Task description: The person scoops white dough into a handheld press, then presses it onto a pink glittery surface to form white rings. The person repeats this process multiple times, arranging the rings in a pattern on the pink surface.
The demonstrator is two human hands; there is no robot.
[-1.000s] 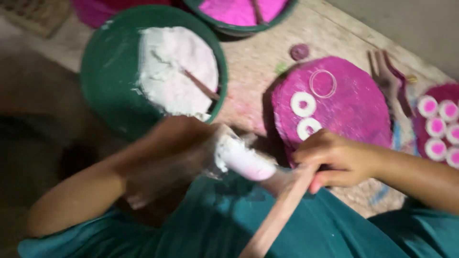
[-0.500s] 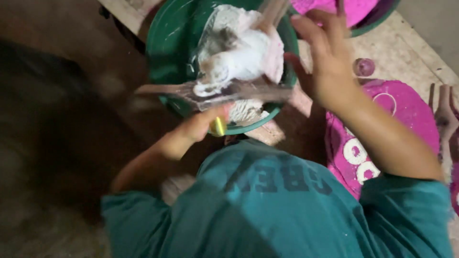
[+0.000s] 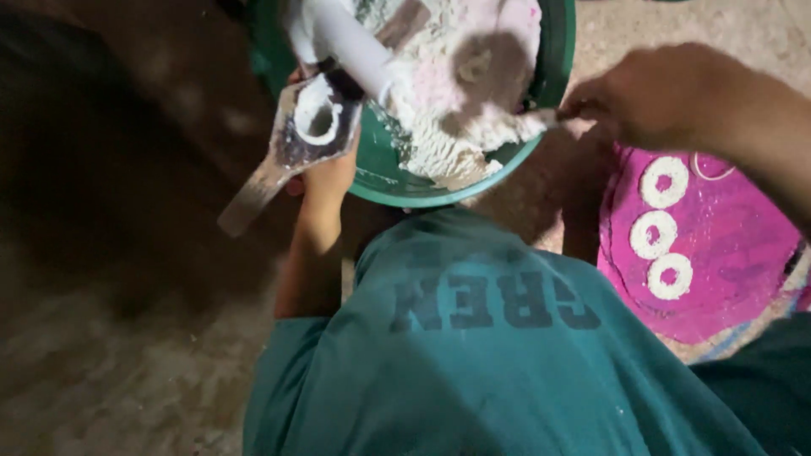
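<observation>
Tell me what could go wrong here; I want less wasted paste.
The white ring sits on a tilted paddle in the left hand and could slide off or deform. The right hand works at the green bowl rim; paste could spill onto the ground.

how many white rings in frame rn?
4. Three lie in a column on the pink mat: top, middle, bottom. One sits on the flat paddle held by the left hand. More may be out of frame.
</observation>
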